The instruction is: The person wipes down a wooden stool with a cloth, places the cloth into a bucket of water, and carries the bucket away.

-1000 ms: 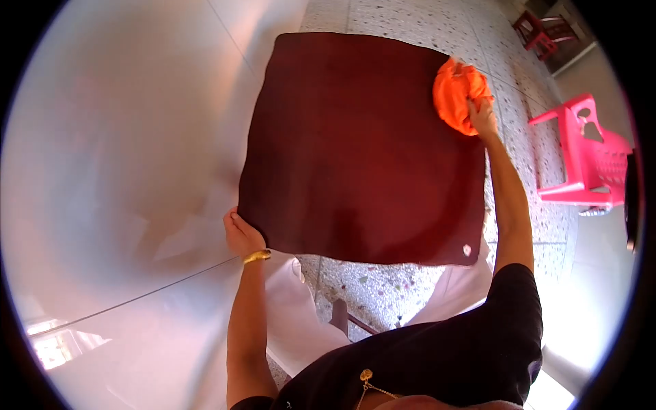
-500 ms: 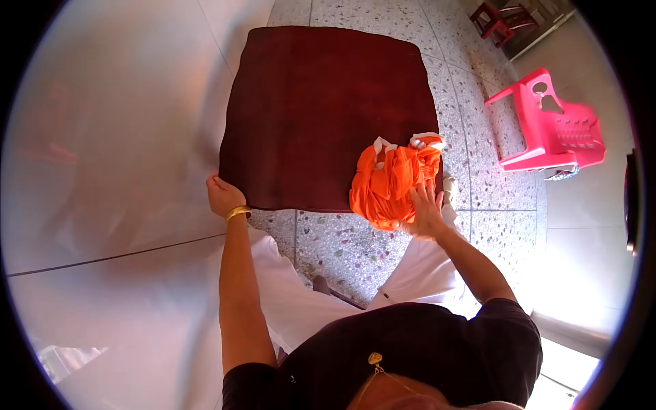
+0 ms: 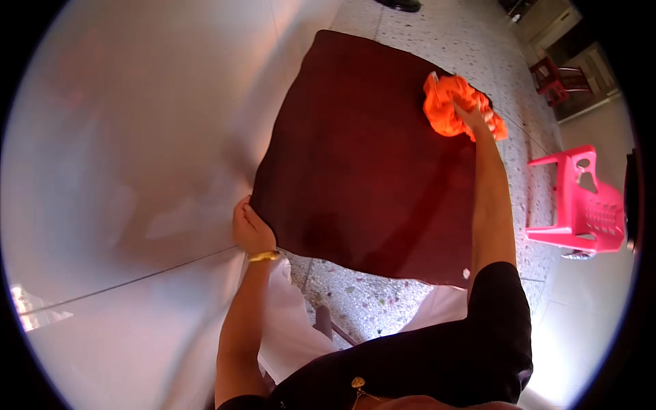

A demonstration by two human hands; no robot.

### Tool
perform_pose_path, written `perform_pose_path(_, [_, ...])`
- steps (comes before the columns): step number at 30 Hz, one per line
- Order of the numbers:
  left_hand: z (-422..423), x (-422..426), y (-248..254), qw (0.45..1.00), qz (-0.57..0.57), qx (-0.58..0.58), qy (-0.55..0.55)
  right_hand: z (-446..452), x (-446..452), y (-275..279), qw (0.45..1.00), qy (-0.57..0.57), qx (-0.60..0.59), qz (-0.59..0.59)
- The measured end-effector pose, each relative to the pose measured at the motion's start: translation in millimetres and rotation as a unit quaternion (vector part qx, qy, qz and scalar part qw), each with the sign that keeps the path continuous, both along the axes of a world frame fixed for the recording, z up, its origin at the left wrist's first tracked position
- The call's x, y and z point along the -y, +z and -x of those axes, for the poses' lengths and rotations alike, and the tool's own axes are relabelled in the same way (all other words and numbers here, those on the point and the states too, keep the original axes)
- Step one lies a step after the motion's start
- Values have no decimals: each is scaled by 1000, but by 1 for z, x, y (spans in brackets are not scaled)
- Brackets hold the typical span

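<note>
A dark red square tabletop (image 3: pixel 369 164) lies in front of me, tilted in view. At its far right corner my right hand (image 3: pixel 476 117) presses on a bunched orange cloth (image 3: pixel 447 106), fingers curled into the fabric. My left hand (image 3: pixel 253 227), with a gold bracelet at the wrist, is closed round the near left corner of the tabletop. Its fingertips are partly hidden at the edge. A small pale spot (image 3: pixel 466 273) shows at the near right corner.
A pink plastic chair (image 3: pixel 581 205) stands on the speckled floor (image 3: pixel 348 290) to the right. Farther back is a dark red stool (image 3: pixel 557 80). A pale tiled wall (image 3: pixel 137 137) runs along the left. A black shoe (image 3: pixel 402 4) shows at the top edge.
Since half a second ago, my right hand has moved the orange cloth from the near right edge to the far right corner. My left hand stays at its corner; the view has shifted.
</note>
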State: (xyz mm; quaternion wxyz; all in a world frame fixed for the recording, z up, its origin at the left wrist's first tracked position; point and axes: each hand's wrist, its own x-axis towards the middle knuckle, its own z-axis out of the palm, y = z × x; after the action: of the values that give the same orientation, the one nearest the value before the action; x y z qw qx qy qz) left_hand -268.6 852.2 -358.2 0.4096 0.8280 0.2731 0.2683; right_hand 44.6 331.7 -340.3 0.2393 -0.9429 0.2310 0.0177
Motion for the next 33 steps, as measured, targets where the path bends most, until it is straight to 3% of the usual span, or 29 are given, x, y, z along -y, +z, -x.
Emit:
perform_pose_path(2, [0, 2, -1, 1000, 22, 12, 7, -58, -31, -17, 992, 95, 32, -79])
perform_pose_path(5, [0, 0, -7, 999, 42, 31, 3, -61, -187, 39, 992, 100, 7, 74])
perform_pose_path(7, [0, -1, -8, 998, 40, 54, 2, -75, -262, 27, 969, 245, 8, 42])
perform_pose_path(10, [0, 0, -5, 997, 47, 58, 0, -45, -355, 35, 919, 347, 33, 182])
perform_pose_path(14, [3, -5, -12, 1000, 21, 12, -15, 5, -362, 19, 874, 455, 73, 151])
perform_pose_path(19, [0, -1, -4, 987, 121, 103, 10, 150, -386, 23, 799, 581, 84, 133])
perform_pose_path(23, [2, 3, -3, 982, 146, 122, 7, 252, -379, 24, 817, 566, 103, 48])
perform_pose_path(26, [2, -22, -21, 988, 79, -15, -134, 299, -342, 34, 849, 521, 66, 60])
perform_pose_path(29, [8, -11, 15, 978, -35, -168, -120, 348, -277, 48, 851, 515, -5, 100])
perform_pose_path(33, [30, 23, 33, 921, -174, -289, -196, 405, -153, 66, 876, 449, -70, 165])
